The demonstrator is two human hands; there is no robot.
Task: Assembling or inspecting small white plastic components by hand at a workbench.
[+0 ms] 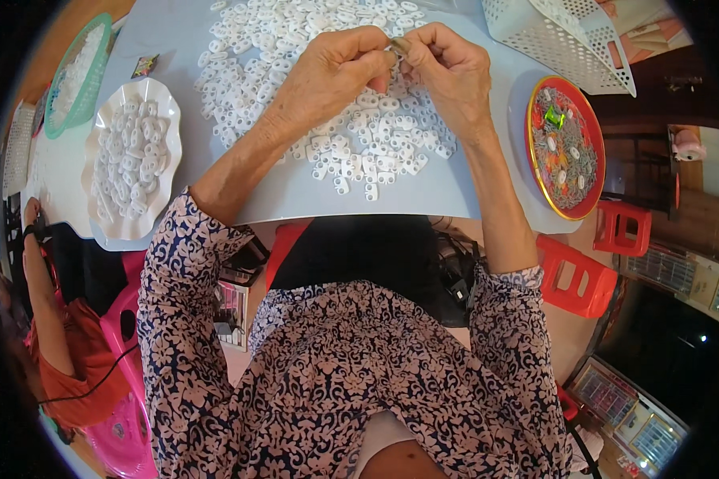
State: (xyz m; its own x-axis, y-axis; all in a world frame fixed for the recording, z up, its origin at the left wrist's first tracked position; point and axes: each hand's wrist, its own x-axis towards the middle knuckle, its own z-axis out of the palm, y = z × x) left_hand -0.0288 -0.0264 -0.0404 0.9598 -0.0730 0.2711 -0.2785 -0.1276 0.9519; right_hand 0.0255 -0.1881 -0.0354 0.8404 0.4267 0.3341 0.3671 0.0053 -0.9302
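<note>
Above a spread pile of small white plastic pieces (327,149), many with two holes, my hands meet fingertip to fingertip. My left hand (339,70) is closed, thumb and fingers pinched together. My right hand (453,70) pinches in the same way against it. Between the fingertips shows a small dark brownish bit (399,46), too small and too covered to name. Left of the pile, a white wavy-edged dish (104,219) holds more white pieces. At the right stands a red round tray (533,152) with a gold rim, full of small grey metal parts and a few white pieces.
A white perforated basket (527,32) stands at the far right of the grey table (287,199). A green basket (58,120) and a small wrapper (144,65) lie far left. Another person's arm (46,295) is at the left. Red stools (579,279) stand right.
</note>
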